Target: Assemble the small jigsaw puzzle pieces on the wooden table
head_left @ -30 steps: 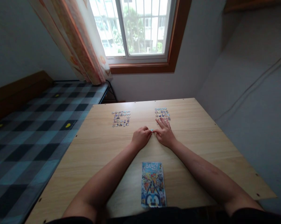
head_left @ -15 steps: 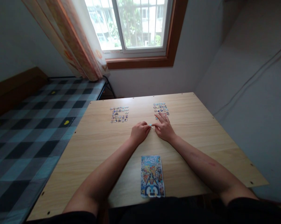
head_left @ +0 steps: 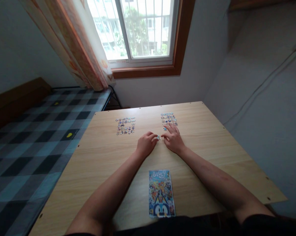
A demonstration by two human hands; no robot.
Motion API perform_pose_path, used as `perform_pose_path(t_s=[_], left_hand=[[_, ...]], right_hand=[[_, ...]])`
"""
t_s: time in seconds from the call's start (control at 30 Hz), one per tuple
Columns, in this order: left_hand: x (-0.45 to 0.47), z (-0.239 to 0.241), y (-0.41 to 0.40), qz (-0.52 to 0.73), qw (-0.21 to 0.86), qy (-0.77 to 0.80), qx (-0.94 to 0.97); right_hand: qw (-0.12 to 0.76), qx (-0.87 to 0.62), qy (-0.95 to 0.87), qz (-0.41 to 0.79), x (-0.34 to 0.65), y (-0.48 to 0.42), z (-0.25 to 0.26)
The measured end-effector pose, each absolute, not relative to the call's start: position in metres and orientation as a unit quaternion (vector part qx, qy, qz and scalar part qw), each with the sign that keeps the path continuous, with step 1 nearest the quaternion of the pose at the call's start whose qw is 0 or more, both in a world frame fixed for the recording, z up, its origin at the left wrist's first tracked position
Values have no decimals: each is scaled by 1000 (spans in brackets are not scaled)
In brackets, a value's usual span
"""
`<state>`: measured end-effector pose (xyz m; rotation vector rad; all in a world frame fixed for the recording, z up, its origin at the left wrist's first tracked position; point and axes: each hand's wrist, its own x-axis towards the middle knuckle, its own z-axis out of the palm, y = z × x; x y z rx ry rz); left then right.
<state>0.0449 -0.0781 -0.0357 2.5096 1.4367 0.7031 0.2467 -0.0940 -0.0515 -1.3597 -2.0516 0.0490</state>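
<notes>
Small light-blue and white jigsaw puzzle pieces (head_left: 158,137) lie on the wooden table between my two hands. My left hand (head_left: 146,143) has its thumb and forefinger closed on their left edge. Just to the right, my right hand (head_left: 173,139) rests with fingers spread and holds nothing; its thumb is a small gap away from the pieces. Under and beyond its fingertips is a block of loose puzzle pieces (head_left: 167,117) in rows, partly covered by the hand. One blue piece (head_left: 165,128) shows beside those fingers.
Another group of puzzle pieces (head_left: 125,126) lies in rows at the back left of the table (head_left: 101,157). A colourful picture sheet (head_left: 161,193) lies near the front edge. A bed with a checked cover (head_left: 39,144) stands at left, a window (head_left: 148,29) behind.
The view has tilted up slightly, so everything sits lower. My right thumb has drawn back from the small pieces, while my left fingers stay on them.
</notes>
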Motion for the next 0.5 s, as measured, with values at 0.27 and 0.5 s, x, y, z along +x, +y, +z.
perform_pose_path(t_s=[0.27,0.5], left_hand=[[40,-37,-79,236,70,499,831],[45,-35,-80,197,37,482,853]], right_hand=[[330,-518,-789,24,245,-95,-52],[331,-504,-797,27,243,-96,-52]])
